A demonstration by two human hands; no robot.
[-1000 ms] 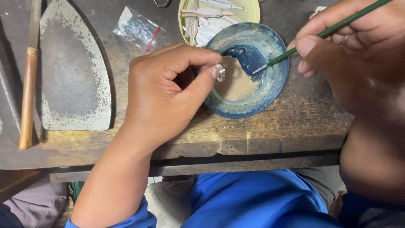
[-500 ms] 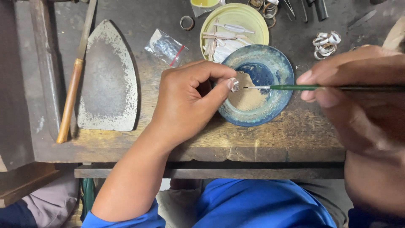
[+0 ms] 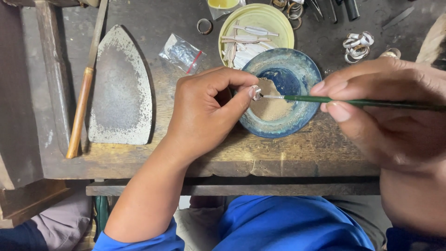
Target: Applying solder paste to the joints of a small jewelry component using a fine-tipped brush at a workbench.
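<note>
Left hand fingers pinching small silver ring over blue bowl; right hand gripping green brush, tip touching ring (steady wrist, light dab best).

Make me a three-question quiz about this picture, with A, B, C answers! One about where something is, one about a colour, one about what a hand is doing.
1. Where is the round blue ceramic bowl?
A. on the worn wooden bench
B. on the floor
C. on the person's lap

2. What colour is the thin paintbrush handle?
A. red
B. green
C. white

3. What is the left hand doing?
A. lying flat and open
B. pinching a small silvery ring
C. gripping the bowl's rim

Answers:
1 A, the bowl sits on the bench near its front edge.
2 B, the handle in the right hand is dark green.
3 B, thumb and forefinger pinch the small silvery ring at the brush tip.
</note>
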